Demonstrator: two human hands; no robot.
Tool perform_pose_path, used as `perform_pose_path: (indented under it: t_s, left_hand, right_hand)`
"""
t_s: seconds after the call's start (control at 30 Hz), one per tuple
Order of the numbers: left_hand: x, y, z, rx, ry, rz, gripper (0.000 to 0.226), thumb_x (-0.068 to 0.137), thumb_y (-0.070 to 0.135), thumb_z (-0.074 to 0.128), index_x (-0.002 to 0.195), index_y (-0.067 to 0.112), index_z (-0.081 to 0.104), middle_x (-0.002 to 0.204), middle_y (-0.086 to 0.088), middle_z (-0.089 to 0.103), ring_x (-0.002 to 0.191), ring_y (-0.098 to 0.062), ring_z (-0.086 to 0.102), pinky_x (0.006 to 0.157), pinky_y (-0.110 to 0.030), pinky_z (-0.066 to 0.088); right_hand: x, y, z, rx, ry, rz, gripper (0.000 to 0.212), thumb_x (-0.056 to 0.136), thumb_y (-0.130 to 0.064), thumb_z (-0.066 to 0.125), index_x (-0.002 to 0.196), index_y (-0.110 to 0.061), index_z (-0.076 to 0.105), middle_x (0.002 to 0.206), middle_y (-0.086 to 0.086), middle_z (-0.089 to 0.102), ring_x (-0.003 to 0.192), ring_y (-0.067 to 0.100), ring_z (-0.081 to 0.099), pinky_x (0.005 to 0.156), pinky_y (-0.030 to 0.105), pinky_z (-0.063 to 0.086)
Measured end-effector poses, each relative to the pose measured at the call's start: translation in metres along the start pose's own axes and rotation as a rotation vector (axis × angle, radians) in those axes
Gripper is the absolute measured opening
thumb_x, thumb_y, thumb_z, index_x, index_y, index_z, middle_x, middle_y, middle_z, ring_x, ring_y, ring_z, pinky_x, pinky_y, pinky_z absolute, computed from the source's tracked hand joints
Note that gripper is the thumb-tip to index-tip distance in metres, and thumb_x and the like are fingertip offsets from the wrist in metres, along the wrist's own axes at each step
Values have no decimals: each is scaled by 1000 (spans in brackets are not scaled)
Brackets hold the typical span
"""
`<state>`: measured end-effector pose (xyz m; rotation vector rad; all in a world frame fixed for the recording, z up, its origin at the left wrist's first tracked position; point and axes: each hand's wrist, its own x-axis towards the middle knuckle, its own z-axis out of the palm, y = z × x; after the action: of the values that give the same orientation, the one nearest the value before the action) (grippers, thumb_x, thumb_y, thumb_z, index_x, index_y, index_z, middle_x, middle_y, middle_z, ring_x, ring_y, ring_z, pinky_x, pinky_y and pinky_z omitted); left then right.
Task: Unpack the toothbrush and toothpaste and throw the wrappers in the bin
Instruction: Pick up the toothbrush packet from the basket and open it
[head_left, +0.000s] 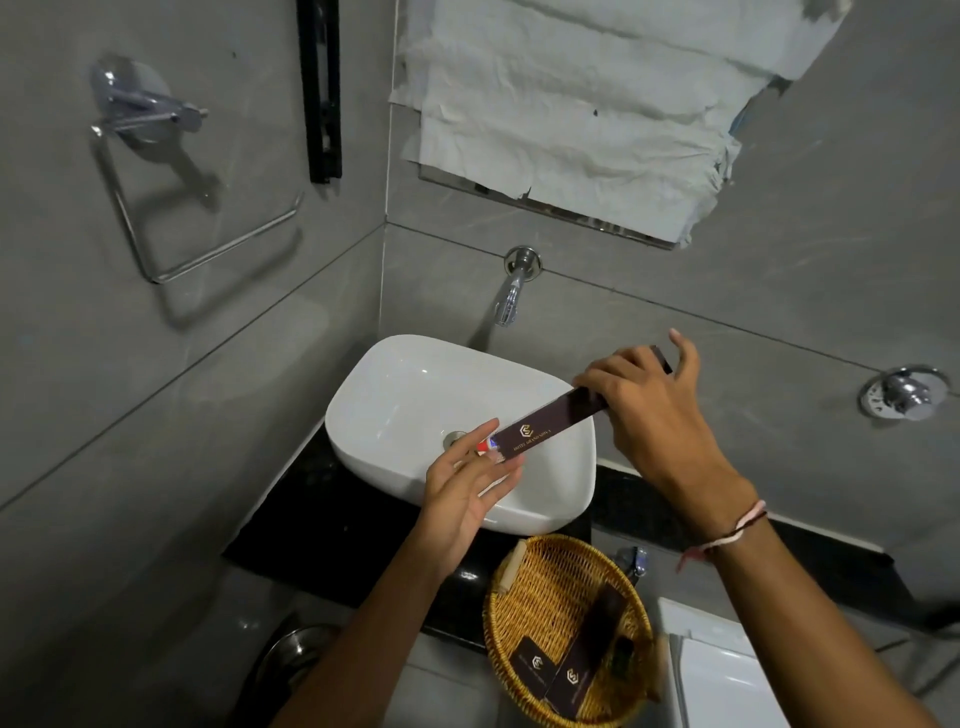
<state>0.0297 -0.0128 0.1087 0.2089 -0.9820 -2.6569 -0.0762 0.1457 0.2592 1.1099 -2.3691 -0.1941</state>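
A long dark brown box (545, 423) with a gold logo is held slanted over the white basin (395, 395). My right hand (649, 410) grips its upper far end. From the box's lower open end a small red, white and blue tip (487, 446) pokes out. My left hand (467, 488) lies palm up under that end, fingers spread, with the tip touching my fingertips. A steel bin (291, 657) stands on the floor at the lower left, partly hidden by my left forearm.
A wicker basket (524, 587) on the black counter (332, 525) holds several more dark boxes (571, 675). A wall tap (511, 293) hangs above the basin, a towel ring (171, 208) on the left wall. White toilet tank (722, 675) at lower right.
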Motion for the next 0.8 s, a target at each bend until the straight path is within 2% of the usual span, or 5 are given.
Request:
perform_pose_path:
  t_s: [0.27,0.37,0.47,0.67,0.8]
  left_hand:
    - [-5,-8,4,-301,84,-145,23,94,26,62,109,11,72,132,-25,61,113,-31,67,87,-38,62]
    - [-9,-7,-1,-309,132,-133,35,89,19,68,120,4,67,126,-24,63,106,-28,69,89,-37,62]
    - [-15,-2,-15,-230,193,-88,38,91,7,64,127,-4,59,128,-20,64,107,-23,69,91,-34,61]
    - [-40,25,-74,-30,368,26,12,90,1,65,97,2,75,107,-20,73,97,-28,75,73,-27,63]
    - [-72,61,-117,332,576,161,32,78,-2,79,103,12,65,107,-28,63,92,-36,73,64,-31,64]
  right_hand:
    - [4,-18,-26,-24,52,-68,45,73,-3,69,113,-23,73,115,0,72,120,28,59,115,69,14]
    - [7,-24,-29,-37,65,-70,45,72,-2,76,112,-24,73,114,-1,72,120,27,58,115,69,15]
    - [8,-24,-26,-32,82,-44,45,71,-1,75,110,-25,73,112,-2,72,118,26,58,115,69,15]
    - [-8,-23,-3,-3,7,180,47,71,5,74,108,-23,72,105,1,74,111,30,62,114,66,20]
    - [-28,-49,24,248,-132,348,34,80,-7,73,110,-21,67,100,9,76,93,37,69,89,50,54]
